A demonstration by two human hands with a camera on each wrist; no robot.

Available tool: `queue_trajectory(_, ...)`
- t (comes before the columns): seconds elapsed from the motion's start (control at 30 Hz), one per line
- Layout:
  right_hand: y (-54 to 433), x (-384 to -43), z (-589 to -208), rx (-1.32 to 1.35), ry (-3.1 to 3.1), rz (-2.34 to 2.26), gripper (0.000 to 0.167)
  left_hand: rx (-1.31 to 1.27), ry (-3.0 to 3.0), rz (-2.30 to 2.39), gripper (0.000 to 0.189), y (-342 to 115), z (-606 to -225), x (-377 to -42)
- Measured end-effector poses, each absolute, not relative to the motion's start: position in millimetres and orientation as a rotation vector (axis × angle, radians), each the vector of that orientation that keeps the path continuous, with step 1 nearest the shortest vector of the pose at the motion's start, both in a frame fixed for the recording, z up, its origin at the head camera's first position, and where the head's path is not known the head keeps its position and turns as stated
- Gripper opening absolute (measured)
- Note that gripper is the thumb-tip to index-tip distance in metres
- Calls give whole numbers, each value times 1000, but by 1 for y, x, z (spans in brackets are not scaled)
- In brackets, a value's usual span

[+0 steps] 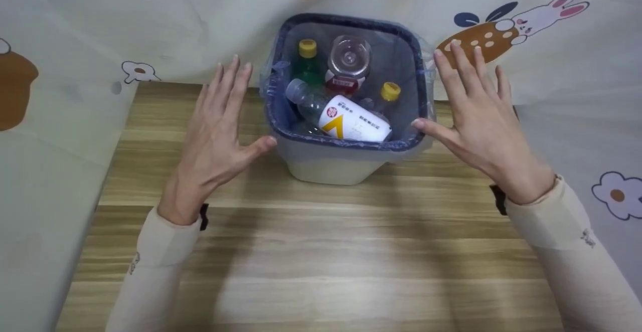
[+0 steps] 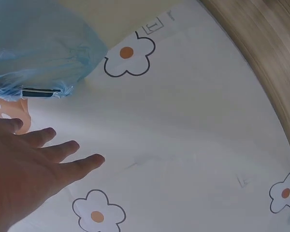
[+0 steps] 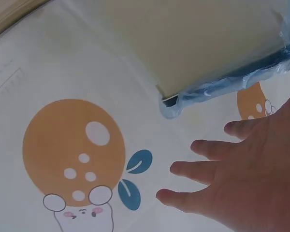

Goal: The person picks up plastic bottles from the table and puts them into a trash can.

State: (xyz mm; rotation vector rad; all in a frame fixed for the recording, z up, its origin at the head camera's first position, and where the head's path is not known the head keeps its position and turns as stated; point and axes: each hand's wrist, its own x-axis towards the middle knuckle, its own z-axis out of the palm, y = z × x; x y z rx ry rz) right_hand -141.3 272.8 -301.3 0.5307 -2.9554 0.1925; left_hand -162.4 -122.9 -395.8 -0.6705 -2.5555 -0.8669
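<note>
A small pale bin (image 1: 331,164) lined with a blue plastic bag (image 1: 273,78) stands on the wooden table. Inside lie a clear bottle with a white and yellow label (image 1: 351,119), two yellow-capped bottles (image 1: 307,58) (image 1: 389,92) and an upturned clear bottle (image 1: 349,58). My left hand (image 1: 220,121) hovers open just left of the bin, fingers straight, thumb near the rim. My right hand (image 1: 476,106) hovers open just right of it, thumb close to the bag's edge. Neither hand holds anything. The left wrist view shows the left hand's fingers (image 2: 63,154) spread below the bag (image 2: 38,48); the right wrist view shows the right hand's fingers (image 3: 208,169) beside the bin's wall (image 3: 208,43).
A pale cloth printed with flowers, rabbits and orange shapes (image 1: 481,36) hangs behind and beside the table. The wooden tabletop (image 1: 321,262) stretches toward me in front of the bin. Cream sleeves (image 1: 577,252) cover both forearms.
</note>
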Motion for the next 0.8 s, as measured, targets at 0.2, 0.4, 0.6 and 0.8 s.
queue_trajectory(0.2, 295, -128, -318, 423, -2957, 297, 92, -678, -2590, -776, 108, -126, -401, -167)
queue_trajectory(0.4, 306, -122, -332, 373, -2959, 341, 89, -662, -2603, -733, 108, -135, -408, -165)
queue_trajectory(0.6, 314, -119, -338, 343, -2967, 335, 88, -637, -2615, -659, 106, -143, -412, -160)
queue_trajectory(0.8, 322, -115, -346, 326, -2970, 336, 87, -618, -2635, -627, 105, -145, -416, -157)
